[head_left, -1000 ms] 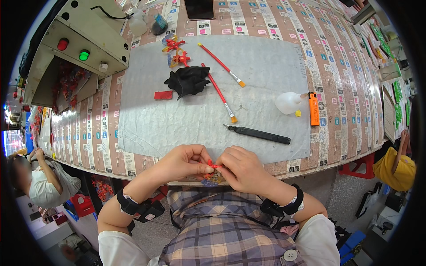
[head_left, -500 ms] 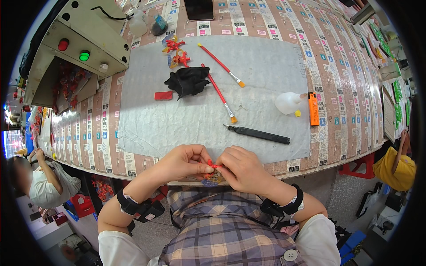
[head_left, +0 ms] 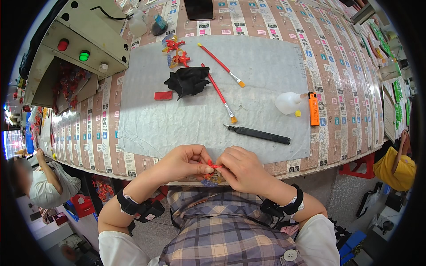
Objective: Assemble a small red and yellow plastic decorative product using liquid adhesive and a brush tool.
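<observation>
left hand [head_left: 183,162], right hand [head_left: 242,167] pinch red piece [head_left: 214,166]

The small piece [head_left: 214,166] pinched between the two hands is red. The mat [head_left: 262,66] is pale grey, and the tabletop [head_left: 341,88] has rows of white labels with pink and blue marks. The two brushes [head_left: 220,64] have red handles. The cloth [head_left: 188,81] is black, the knife [head_left: 257,134] black, the lighter [head_left: 313,108] orange. The shirt [head_left: 230,235] has a grey and purple check pattern.
</observation>
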{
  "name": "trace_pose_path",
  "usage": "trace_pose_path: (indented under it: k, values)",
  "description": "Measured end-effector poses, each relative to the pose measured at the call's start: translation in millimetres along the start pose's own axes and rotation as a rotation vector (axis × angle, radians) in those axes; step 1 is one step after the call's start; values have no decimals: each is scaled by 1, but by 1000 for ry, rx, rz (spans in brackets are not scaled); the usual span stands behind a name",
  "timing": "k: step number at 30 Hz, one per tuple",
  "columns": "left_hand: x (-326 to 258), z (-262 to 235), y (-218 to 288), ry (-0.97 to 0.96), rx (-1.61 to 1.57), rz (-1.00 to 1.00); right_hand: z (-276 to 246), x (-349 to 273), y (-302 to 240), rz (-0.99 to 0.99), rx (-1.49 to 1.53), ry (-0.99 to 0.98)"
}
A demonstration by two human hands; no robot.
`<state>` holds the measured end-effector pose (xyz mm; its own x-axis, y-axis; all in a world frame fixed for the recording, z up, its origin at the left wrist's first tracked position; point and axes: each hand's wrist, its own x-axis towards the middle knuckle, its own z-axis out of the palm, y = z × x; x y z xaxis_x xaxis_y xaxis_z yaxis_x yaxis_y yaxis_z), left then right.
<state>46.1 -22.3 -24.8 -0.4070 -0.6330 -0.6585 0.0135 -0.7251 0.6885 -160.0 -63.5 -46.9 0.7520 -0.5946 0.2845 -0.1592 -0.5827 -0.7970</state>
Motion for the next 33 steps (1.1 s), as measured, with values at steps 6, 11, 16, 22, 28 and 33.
trace_pose_path:
  k: [6, 11, 16, 22, 28, 33]
  values:
    - [0, -1, -1, -5, 2, 9, 1, 0, 1, -4, 4, 9]
    - [0, 0, -1, -4, 2, 2, 0, 0, 0, -3, 6, 0]
    - [0, 0, 0, 0, 3, 4, 0, 0, 1, -5, 8, -2]
    - [1, -1, -1, -7, 3, 12, 0, 0, 1, 0, 15, -7]
    - [0, -1, -1, -16, -23, 14, -3, -1, 0, 17, 4, -61]
    - [0, 0, 0, -12, -8, 4, -2, -1, 2, -4, 15, -48]
